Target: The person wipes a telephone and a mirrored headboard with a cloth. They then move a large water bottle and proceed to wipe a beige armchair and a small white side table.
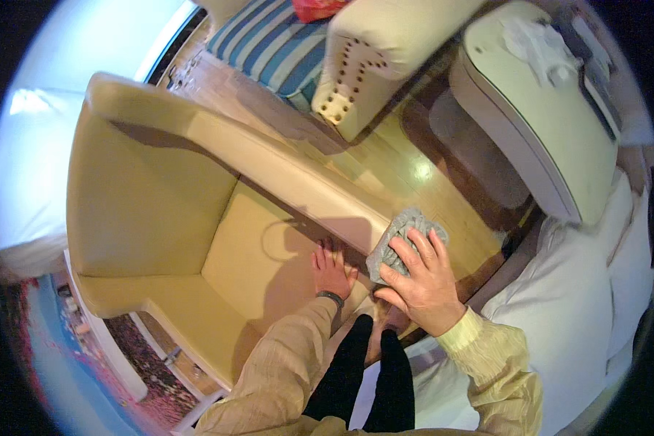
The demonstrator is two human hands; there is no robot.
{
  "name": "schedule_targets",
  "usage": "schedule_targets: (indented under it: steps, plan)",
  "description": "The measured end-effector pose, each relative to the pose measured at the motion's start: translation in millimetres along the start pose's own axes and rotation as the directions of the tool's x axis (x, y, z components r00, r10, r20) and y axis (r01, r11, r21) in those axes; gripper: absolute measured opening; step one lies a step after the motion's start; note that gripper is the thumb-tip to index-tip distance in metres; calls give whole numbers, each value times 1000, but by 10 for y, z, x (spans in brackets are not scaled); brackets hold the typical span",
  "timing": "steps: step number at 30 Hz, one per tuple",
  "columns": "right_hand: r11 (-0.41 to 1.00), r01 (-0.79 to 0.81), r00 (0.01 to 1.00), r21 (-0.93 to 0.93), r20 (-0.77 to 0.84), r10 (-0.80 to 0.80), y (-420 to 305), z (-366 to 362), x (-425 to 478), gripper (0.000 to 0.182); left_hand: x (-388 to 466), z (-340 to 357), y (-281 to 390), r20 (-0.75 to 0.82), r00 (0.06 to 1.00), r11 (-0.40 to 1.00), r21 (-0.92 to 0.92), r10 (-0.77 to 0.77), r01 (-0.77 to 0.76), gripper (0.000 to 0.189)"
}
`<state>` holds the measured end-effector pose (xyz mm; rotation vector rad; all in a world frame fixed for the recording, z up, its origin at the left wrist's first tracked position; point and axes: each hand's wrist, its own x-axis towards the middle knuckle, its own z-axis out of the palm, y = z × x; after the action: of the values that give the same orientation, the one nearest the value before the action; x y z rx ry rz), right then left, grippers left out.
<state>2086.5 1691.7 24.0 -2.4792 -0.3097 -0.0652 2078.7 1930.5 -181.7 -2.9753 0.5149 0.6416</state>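
Observation:
A tan upholstered armchair [141, 218] with a smooth leather-like cover stands before me. My right hand [428, 280] presses a crumpled grey cloth [409, 218] against the front end of the chair's armrest [300, 174]. The fingers are spread over the cloth. My left hand [332, 272], with a dark band at the wrist, rests flat on the seat [250, 234] beside the inner side of that armrest. Nothing shows in the left hand, and its fingers are slightly apart. Shadows of my arms fall across the seat.
Beyond the armrest stand a cream studded sofa arm [354, 76] and a blue-and-white striped cushion [272, 49]. A cream table [539, 109] carrying crumpled white tissue is at the upper right. White bedding [556, 305] lies at the right. Wood flooring [425, 169] shows between the furniture.

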Motion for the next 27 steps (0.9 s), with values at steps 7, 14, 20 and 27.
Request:
schedule_targets:
  steps: [7,14,20,27]
  plan:
    - [948,290,935,-131,249,-252,-309,173,1000,38,-22,-79,-35,45,999,991,-131,20,-14,69]
    - [887,405,904,-221,239,-353,-616,611,2039,44,-24,-354,-108,39,992,979,-172,119,-110,65]
    - [852,451,890,-264,59,-453,-895,1063,2983,48,-69,-273,-163,-33,992,972,-195,123,-127,62]
    - [821,509,856,-260,56,-513,-954,1109,3143,38,-85,-176,-217,-154,980,944,-287,124,-165,62]
